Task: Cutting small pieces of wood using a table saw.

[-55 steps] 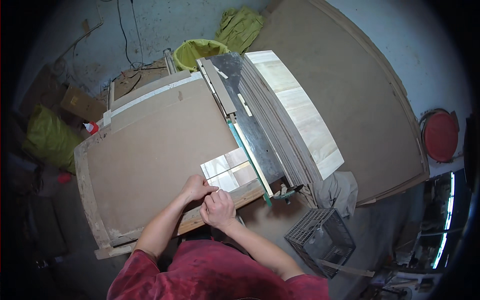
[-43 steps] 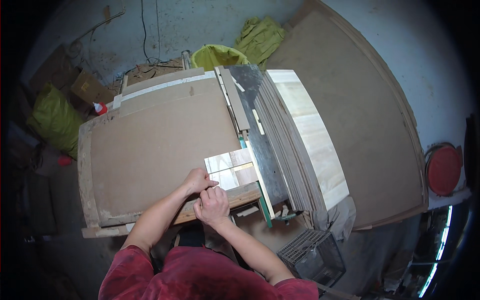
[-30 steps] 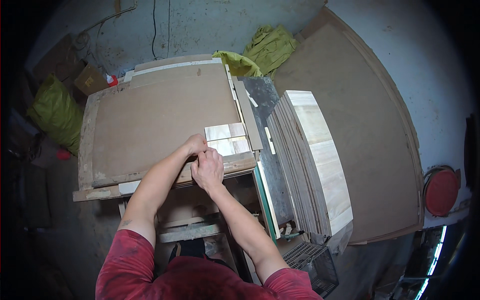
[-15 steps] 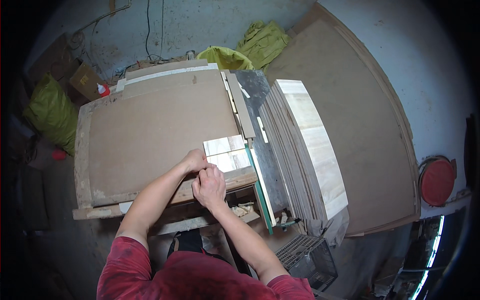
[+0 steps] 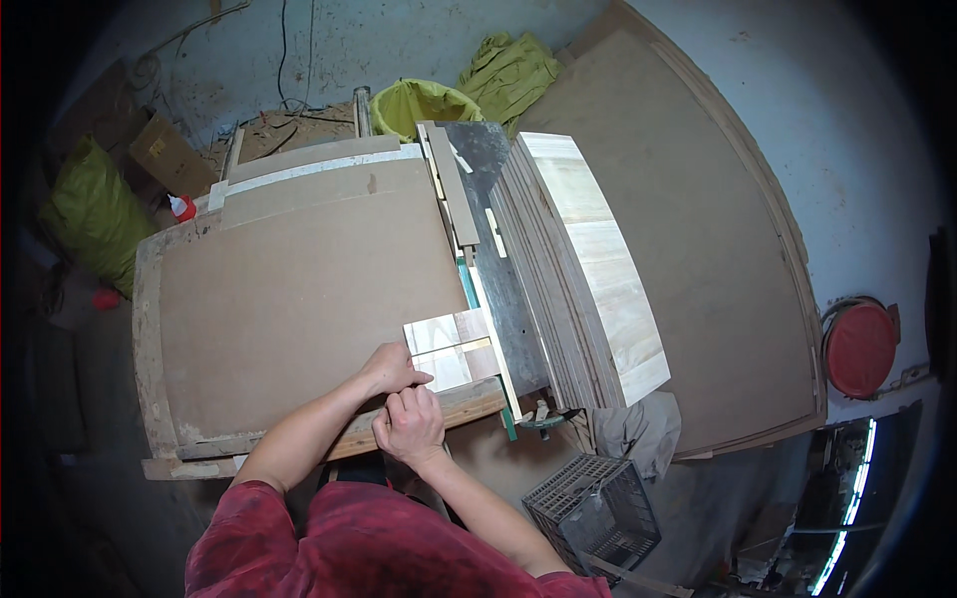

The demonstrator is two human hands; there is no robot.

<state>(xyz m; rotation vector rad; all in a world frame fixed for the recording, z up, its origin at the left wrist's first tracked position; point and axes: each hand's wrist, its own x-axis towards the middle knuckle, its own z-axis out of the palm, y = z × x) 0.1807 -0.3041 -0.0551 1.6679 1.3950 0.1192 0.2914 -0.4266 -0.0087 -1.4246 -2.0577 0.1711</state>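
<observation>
Two pale wooden boards (image 5: 446,333) lie side by side with a narrow gap between them, at the near right corner of a brown sliding panel (image 5: 299,299). My left hand (image 5: 392,369) is closed at their left end, its fingers pressed against the near board's corner. Just nearer to me, my right hand (image 5: 412,424) is curled into a fist at the panel's wooden front rail (image 5: 474,404); what its fingers hold, if anything, is hidden. The boards' right ends reach a thin light strip (image 5: 495,344) beside a dark metal tabletop (image 5: 508,289).
Brown panels with a pale wooden face (image 5: 598,259) stand stacked on the right. Large brown sheets (image 5: 698,249) lean against the wall behind them. A grey plastic crate (image 5: 598,508) sits below right. A yellow-green sack (image 5: 424,105) and a red-and-white bottle (image 5: 182,207) are farther back.
The brown panel has slid toward me along the metal tabletop, carrying the two boards with it. Both my hands have come back with it, the right one now slightly apart from the left.
</observation>
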